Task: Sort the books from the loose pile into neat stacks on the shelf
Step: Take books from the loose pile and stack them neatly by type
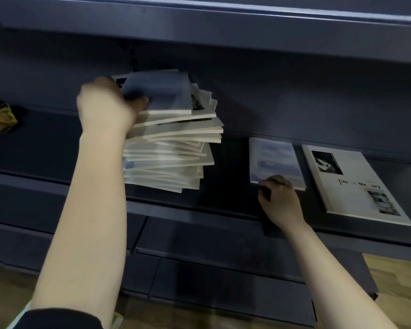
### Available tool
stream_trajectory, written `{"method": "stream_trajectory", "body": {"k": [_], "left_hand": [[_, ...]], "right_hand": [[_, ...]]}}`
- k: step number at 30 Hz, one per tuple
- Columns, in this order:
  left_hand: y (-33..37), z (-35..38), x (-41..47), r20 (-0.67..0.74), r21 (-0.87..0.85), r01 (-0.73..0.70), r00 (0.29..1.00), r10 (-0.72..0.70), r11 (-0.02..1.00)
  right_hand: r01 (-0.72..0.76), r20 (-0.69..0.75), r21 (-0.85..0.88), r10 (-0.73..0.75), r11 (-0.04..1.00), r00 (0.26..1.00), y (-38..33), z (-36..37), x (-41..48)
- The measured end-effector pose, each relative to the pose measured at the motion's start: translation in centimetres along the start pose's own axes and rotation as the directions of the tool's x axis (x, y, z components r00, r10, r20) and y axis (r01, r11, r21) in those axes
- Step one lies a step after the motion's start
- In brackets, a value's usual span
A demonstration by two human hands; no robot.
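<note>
Reaching onto a dark shelf. Just right of the left hand, a loose pile of fanned, skewed books, evidently not yet sorted. Pinching the top book there, thumb over the cover, probably to lift it away. Right of the right hand, a white book lying flat, likely starting one stack. Gripping the near edge of a small blue book with curled right fingers, seemingly squaring it alongside.
</note>
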State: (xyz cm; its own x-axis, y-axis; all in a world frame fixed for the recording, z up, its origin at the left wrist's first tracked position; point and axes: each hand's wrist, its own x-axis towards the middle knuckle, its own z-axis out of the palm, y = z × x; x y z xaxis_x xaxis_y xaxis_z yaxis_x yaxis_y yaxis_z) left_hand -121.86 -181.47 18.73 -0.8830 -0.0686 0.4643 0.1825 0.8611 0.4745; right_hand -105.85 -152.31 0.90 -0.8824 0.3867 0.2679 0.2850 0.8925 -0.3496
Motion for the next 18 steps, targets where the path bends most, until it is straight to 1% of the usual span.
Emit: {"method": "stream_trajectory", "body": {"k": [2,5,6,8,9,10,11,13,14,15,16,18], "left_hand": [[0.3,-0.5,0.5,0.038,-0.040,0.038,0.999,-0.036,0.998],[0.5,-1.3,0.7,0.134,-0.072,0.074,0.989,-0.063,0.995],[0.3,-1.3,0.9,0.168,-0.112,0.092,0.983,-0.073,0.989],[0.2,-1.5,1.0,0.275,-0.254,0.189,0.954,-0.117,0.948],[0.3,-1.7,0.9,0.291,-0.312,0.224,0.948,-0.131,0.923],[0.4,-1.8,0.8,0.278,-0.325,0.206,0.954,-0.115,0.923],[0.6,-1.7,0.7,0.236,-0.289,0.150,0.968,-0.081,0.946],[1.3,-1.3,0.2,0.094,-0.203,0.009,0.996,0.011,0.979],[1.9,-1.3,-0.2,0.037,-0.215,-0.035,0.998,0.044,0.976],[2.4,-1.1,-0.7,0.003,-0.265,-0.064,0.998,0.067,0.962],[2.9,-0.9,-1.1,0.002,-0.355,-0.074,0.997,0.080,0.932],[4.0,-0.4,-2.0,0.041,-0.549,-0.051,0.995,0.088,0.835]], "right_hand": [[-0.006,-0.010,-0.010,0.006,1.000,1.000,-0.1,0.2,-0.1],[-0.013,-0.032,-0.031,0.012,0.999,0.999,-0.2,0.5,-0.3],[-0.012,-0.040,-0.039,0.011,0.999,0.999,-0.2,0.7,-0.3],[-0.012,-0.048,-0.043,0.010,0.999,0.999,0.0,0.9,-0.4],[-0.012,-0.044,-0.038,0.011,0.999,0.999,0.1,1.0,-0.5],[-0.011,-0.038,-0.030,0.010,0.999,0.999,0.3,0.9,-0.5],[-0.010,-0.031,-0.018,0.009,1.000,0.999,0.3,0.9,-0.5],[-0.009,-0.015,0.009,0.009,1.000,1.000,0.5,0.8,-0.5],[-0.009,-0.007,0.023,0.009,1.000,1.000,0.6,0.7,-0.6],[-0.007,0.000,0.034,0.007,0.999,1.000,0.7,0.6,-0.6],[-0.004,0.008,0.041,0.004,0.999,1.000,0.9,0.5,-0.7],[-0.004,0.025,0.044,0.003,0.999,1.000,1.3,0.2,-0.9]]}}
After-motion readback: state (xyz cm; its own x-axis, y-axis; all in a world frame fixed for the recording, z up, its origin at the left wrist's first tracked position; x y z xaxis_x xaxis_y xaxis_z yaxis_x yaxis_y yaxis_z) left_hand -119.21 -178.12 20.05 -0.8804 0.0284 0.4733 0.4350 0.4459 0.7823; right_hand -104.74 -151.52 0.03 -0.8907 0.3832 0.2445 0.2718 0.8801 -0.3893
